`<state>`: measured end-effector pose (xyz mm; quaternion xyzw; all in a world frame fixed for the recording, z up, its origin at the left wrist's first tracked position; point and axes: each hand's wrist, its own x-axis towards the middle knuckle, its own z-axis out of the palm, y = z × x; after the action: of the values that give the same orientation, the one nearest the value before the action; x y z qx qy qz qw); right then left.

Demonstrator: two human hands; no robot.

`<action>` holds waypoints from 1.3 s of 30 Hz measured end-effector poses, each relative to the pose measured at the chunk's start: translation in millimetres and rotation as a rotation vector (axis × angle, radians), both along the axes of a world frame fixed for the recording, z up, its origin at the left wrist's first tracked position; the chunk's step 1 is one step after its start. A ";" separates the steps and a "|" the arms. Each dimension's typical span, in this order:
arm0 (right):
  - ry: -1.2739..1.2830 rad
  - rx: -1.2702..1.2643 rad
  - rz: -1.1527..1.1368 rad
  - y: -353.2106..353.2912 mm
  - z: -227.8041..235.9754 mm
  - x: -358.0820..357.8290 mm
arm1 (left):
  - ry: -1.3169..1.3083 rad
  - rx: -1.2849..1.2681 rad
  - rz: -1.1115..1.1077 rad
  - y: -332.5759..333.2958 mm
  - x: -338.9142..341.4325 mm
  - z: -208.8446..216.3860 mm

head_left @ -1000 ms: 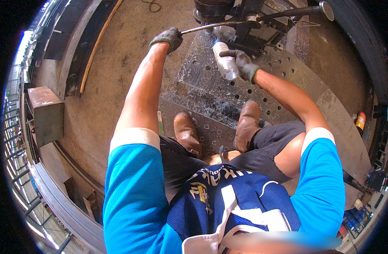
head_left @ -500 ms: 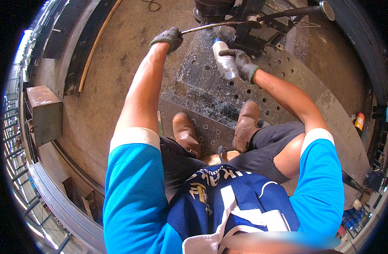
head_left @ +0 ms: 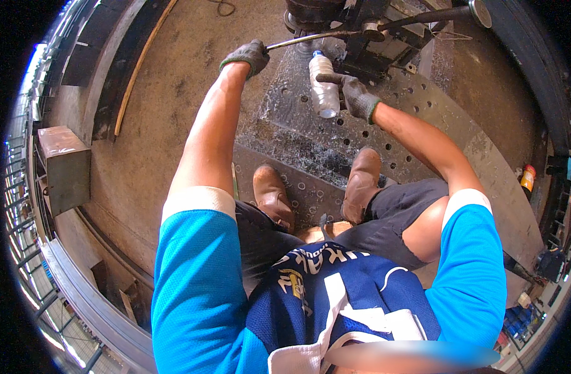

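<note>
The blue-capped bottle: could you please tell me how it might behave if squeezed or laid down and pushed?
The bottle looks like thin, translucent plastic, so it would probably flex when squeezed. Its long, rounded body suggests it could roll if pushed on its side.

- So the bottle (head_left: pixel 325 98) I'm holding is looking like clear, ribbed plastic, kinda cloudy white, and it's wearing a blue cap.
- It's resting in my right hand (head_left: pixel 356 98), cap end pointing away from me, base facing back my way. Can't tell how full it's running.
- The metal rod (head_left: pixel 307 38) I'm gripping in my left hand (head_left: pixel 252 58) is looking long and thin, shining near my grip, going darker further right.
- It's slanting across, passing just beyond the cap.
</note>
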<state>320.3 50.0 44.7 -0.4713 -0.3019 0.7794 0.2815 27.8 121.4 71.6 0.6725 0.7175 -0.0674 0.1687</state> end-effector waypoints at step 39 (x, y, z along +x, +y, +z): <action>-0.042 -0.042 -0.018 -0.1 -17.9 1.0 | -0.072 -0.031 0.001 -7.2 9.3 8.8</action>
<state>321.3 50.0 26.8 -0.4960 -0.2871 0.7730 0.2719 37.1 114.2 80.4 0.6716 0.7100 -0.0542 0.2047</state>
